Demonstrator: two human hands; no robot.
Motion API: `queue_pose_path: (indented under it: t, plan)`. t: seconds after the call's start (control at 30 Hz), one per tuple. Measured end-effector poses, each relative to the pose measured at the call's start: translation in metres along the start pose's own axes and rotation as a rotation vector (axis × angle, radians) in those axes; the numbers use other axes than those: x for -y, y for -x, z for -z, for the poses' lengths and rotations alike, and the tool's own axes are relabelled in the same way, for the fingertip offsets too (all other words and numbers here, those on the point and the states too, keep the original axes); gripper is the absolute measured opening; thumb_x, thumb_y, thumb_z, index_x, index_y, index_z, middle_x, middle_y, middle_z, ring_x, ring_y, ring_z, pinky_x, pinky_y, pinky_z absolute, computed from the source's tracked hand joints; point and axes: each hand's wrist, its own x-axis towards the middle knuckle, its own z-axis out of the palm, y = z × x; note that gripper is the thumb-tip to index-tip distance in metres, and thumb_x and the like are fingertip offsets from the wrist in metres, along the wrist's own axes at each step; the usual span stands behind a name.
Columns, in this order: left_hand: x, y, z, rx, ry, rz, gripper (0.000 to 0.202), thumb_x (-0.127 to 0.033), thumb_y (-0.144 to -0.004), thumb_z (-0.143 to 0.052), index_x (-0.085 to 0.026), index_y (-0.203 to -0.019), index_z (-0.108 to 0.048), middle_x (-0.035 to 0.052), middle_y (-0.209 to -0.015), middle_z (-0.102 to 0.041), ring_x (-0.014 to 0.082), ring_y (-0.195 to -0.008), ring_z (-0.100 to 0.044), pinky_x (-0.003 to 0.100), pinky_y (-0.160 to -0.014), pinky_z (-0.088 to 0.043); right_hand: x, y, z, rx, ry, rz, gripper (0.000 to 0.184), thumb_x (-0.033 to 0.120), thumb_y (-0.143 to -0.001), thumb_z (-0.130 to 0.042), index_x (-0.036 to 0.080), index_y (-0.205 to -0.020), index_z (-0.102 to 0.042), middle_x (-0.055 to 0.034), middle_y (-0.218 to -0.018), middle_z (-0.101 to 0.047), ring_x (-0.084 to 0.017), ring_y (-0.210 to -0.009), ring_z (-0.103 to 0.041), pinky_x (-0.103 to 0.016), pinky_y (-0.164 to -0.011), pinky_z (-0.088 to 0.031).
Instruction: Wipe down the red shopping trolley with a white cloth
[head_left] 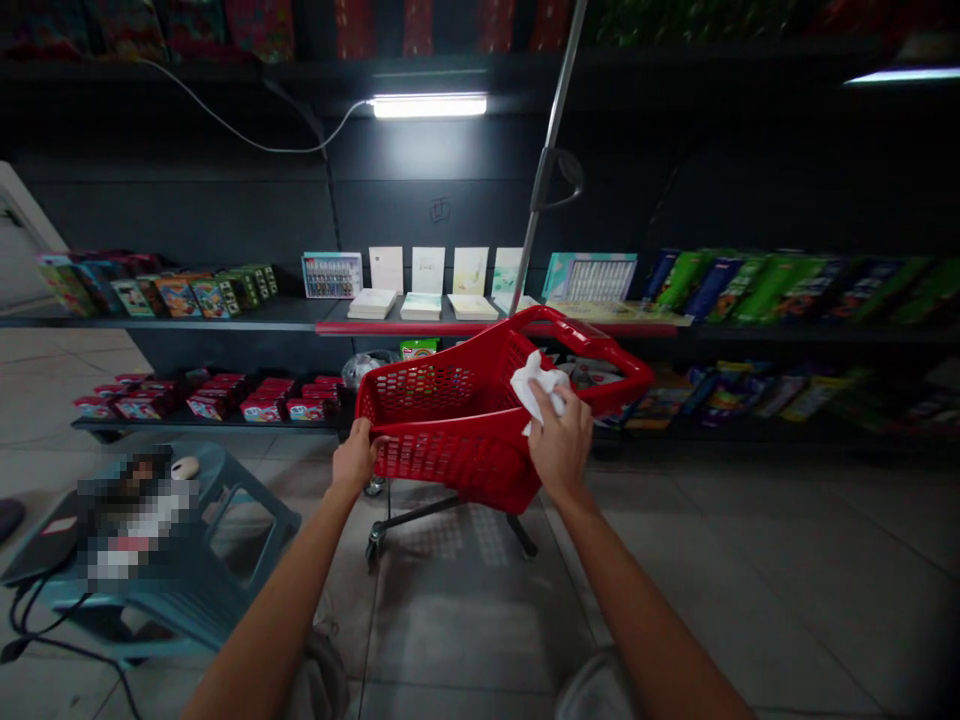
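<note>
A red plastic shopping basket (450,420) sits tilted on a small wheeled frame (442,520) in front of me. My left hand (354,458) grips the basket's near left rim, fingers closed round it. My right hand (561,440) is closed on a crumpled white cloth (534,388) and presses it against the inside of the basket's right wall. A grey metal pole (541,170) rises from behind the basket.
Dark store shelves (225,316) run across the back, holding boxed goods, paint sets and cards (427,272). A lower shelf carries red boxes (225,395). At the left stands a blue plastic stool (202,560) with a mouse and a cable on it. The floor is tiled.
</note>
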Motion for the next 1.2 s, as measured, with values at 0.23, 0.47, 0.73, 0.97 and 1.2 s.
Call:
queue_pose_path:
  t: [0.23, 0.47, 0.73, 0.97, 1.2]
  plan:
    - [-0.007, -0.009, -0.015, -0.022, 0.072, -0.061, 0.033, -0.053, -0.102, -0.043, -0.025, -0.118, -0.050, 0.0113, -0.136, -0.056, 0.0273, -0.101, -0.069, 0.036, -0.076, -0.051, 0.005, 0.026, -0.029, -0.181, -0.339, -0.374, 0.046, 0.021, -0.083, -0.060, 0.018, -0.129, -0.059, -0.0150, -0.126, -0.054, -0.028, -0.122, -0.053, -0.043, -0.108, -0.044]
    - [-0.009, -0.020, -0.026, -0.051, 0.316, -0.179, 0.046, -0.059, -0.102, -0.037, -0.021, -0.121, -0.054, 0.0132, -0.129, -0.057, 0.0258, -0.115, -0.062, 0.043, -0.101, -0.048, 0.094, 0.069, -0.082, -0.064, -0.645, -0.555, 0.036, 0.021, -0.085, -0.058, 0.016, -0.120, -0.066, -0.0140, -0.118, -0.060, -0.026, -0.113, -0.058, -0.039, -0.105, -0.046]
    - [-0.004, -0.024, -0.029, -0.050, 0.429, -0.193, 0.049, -0.060, -0.102, -0.036, -0.020, -0.122, -0.055, 0.0138, -0.130, -0.055, 0.0251, -0.122, -0.059, 0.043, -0.108, -0.044, 0.180, 0.095, -0.113, 0.300, -0.744, -0.215, 0.045, 0.007, -0.087, -0.051, 0.019, -0.126, -0.070, -0.0114, -0.132, -0.062, -0.024, -0.127, -0.054, -0.036, -0.112, -0.042]
    - [0.001, -0.036, -0.032, -0.099, 0.392, -0.237, 0.039, -0.056, -0.101, -0.040, -0.022, -0.116, -0.053, 0.0110, -0.124, -0.057, 0.0233, -0.117, -0.061, 0.041, -0.107, -0.046, 0.147, 0.079, -0.095, 0.618, -0.463, 0.098, 0.041, 0.009, -0.092, -0.051, 0.026, -0.124, -0.072, -0.0054, -0.132, -0.065, -0.024, -0.122, -0.057, -0.031, -0.098, -0.051]
    - [-0.001, -0.036, -0.027, -0.038, 0.333, -0.170, 0.044, -0.061, -0.101, -0.035, -0.025, -0.121, -0.051, 0.0107, -0.134, -0.054, 0.0256, -0.120, -0.060, 0.044, -0.105, -0.048, 0.052, 0.059, -0.049, 0.647, -0.189, 0.043, 0.049, 0.004, -0.091, -0.049, 0.028, -0.125, -0.073, -0.0038, -0.132, -0.067, -0.023, -0.119, -0.053, -0.030, -0.093, -0.051]
